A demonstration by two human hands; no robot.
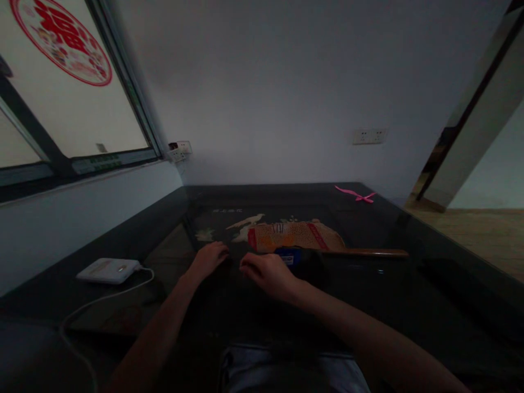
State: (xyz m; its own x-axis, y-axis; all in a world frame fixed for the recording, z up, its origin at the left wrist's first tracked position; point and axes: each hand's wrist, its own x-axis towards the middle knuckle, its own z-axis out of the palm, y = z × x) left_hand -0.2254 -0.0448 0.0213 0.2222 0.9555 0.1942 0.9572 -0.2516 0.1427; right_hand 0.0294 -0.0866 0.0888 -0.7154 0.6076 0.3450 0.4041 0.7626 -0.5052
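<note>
Just behind the small dark-blue block point(289, 257), the flat tan-and-red packet point(298, 234) looks light, bendy, best held by its edge; left of the block, left hand point(209, 258) and right hand point(268, 271) have grips I can't tell.

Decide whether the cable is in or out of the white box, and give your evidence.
In: the cable meets the right end of the white box, with no gap showing.
</note>
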